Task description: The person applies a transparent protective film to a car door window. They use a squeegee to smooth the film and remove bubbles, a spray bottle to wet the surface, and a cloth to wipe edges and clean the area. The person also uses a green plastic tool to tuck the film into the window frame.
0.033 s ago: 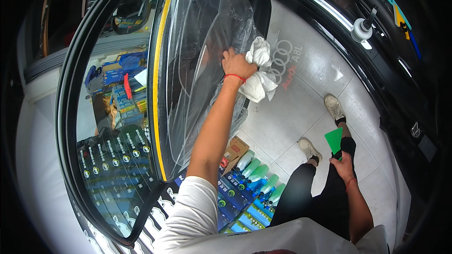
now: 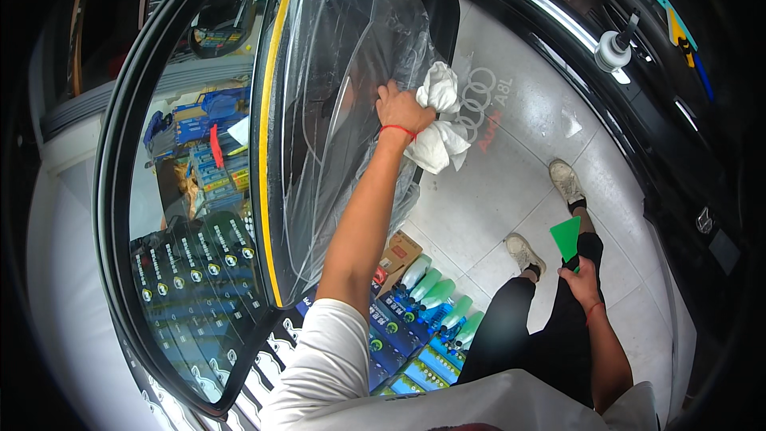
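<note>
My left hand (image 2: 405,112) is closed on a crumpled white cloth (image 2: 435,146), which bulges out above and below its right side. It rests against clear plastic sheeting (image 2: 351,56) draped over the inside of an open car door. Along the sheet's left edge, beside the window glass (image 2: 191,231), runs a yellow strip (image 2: 266,136). Down at the right, my right hand (image 2: 584,281) is wrapped round the dark handle of a green scraper (image 2: 566,238). The scraper's flat, flared blade points up and away from the hand, near my knee.
Beneath the door stand several bottles (image 2: 439,294) and blue boxes (image 2: 389,331), with a cardboard box (image 2: 400,254) beside them. The dark car body (image 2: 638,120) curves along the right. A white-capped container (image 2: 613,52) and further tools (image 2: 682,36) sit on it. Pale tiles (image 2: 479,199) cover the floor.
</note>
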Tool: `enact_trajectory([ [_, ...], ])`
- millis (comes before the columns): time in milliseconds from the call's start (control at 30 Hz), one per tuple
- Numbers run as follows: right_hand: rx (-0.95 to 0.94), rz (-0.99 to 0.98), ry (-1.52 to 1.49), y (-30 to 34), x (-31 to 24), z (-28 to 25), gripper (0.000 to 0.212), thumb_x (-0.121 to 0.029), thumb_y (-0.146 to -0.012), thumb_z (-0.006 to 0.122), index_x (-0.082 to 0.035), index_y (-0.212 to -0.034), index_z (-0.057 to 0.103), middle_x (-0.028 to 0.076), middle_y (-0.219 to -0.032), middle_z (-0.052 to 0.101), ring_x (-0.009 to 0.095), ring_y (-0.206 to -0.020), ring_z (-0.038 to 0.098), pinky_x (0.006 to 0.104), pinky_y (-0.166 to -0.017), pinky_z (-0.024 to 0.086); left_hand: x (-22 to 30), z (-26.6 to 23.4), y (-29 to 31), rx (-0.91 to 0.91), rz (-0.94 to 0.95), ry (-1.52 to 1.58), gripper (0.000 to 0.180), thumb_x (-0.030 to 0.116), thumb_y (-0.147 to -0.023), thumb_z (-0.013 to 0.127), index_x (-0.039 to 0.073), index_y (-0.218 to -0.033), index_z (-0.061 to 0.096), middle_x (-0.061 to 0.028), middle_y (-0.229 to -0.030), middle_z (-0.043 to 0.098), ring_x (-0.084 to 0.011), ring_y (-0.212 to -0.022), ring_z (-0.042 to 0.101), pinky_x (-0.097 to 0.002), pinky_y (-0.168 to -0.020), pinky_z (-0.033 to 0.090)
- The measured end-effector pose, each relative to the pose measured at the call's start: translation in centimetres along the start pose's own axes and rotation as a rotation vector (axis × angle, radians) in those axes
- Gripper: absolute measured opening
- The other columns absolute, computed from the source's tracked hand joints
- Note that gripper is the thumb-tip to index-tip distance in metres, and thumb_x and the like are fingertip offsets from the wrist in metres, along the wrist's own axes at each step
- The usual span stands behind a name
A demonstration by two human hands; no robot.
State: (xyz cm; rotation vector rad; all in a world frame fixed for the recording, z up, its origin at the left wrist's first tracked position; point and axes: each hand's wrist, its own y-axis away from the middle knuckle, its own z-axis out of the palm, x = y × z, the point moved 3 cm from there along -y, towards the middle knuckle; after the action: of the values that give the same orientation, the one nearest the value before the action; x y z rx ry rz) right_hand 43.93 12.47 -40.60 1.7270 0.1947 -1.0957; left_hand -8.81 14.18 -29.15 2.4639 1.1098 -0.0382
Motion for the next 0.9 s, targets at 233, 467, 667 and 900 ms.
enact_trajectory([
  [233, 0.007, -0.006, 0.013, -0.1, 0.0, 0.0, 0.024, -0.009, -0.073, 0.074, 0.000, -0.070, 0.052, -0.001, -0.059, 0.045, 0.009, -0.060, 0.043, 0.0316, -0.055, 0.038, 0.2, -0.3, 0.0, -0.006, -0.008, 0.024, 0.060, 0.040, -0.067, 0.069, 0.012, -0.120, 0.071, -0.0259, -0.149, 0.040, -0.0435, -0.132, 0.038, -0.0478, -0.108, 0.038],
  [467, 0.012, 0.006, 0.031, -0.1, 0.1, 0.0, 0.024, -0.010, -0.073, 0.074, 0.001, -0.071, 0.052, 0.000, -0.059, 0.046, 0.009, -0.060, 0.043, 0.0323, -0.055, 0.039, 0.4, 0.0, 0.3, 0.004, -0.006, 0.016, 0.059, 0.039, -0.070, 0.069, 0.008, -0.120, 0.071, -0.0284, -0.153, 0.034, -0.0441, -0.134, 0.036, -0.0479, -0.110, 0.037],
  [667, 0.008, 0.005, 0.027, -0.2, 0.4, 0.0, 0.024, -0.009, -0.073, 0.074, 0.001, -0.070, 0.052, 0.001, -0.059, 0.046, 0.010, -0.059, 0.042, 0.0321, -0.055, 0.038, 0.3, 0.1, 0.1, 0.008, -0.007, 0.020, 0.060, 0.040, -0.069, 0.069, 0.008, -0.121, 0.071, -0.0277, -0.152, 0.036, -0.0440, -0.134, 0.036, -0.0479, -0.110, 0.037],
  [900, 0.009, 0.007, 0.027, -0.1, -0.3, -0.1, 0.025, -0.010, -0.073, 0.074, 0.001, -0.070, 0.052, 0.001, -0.059, 0.045, 0.010, -0.059, 0.042, 0.0323, -0.055, 0.038, 0.3, -0.1, -0.3, -0.029, -0.021, 0.021, 0.062, 0.041, -0.068, 0.069, 0.009, -0.122, 0.070, -0.0268, -0.152, 0.036, -0.0438, -0.135, 0.035, -0.0479, -0.111, 0.036],
])
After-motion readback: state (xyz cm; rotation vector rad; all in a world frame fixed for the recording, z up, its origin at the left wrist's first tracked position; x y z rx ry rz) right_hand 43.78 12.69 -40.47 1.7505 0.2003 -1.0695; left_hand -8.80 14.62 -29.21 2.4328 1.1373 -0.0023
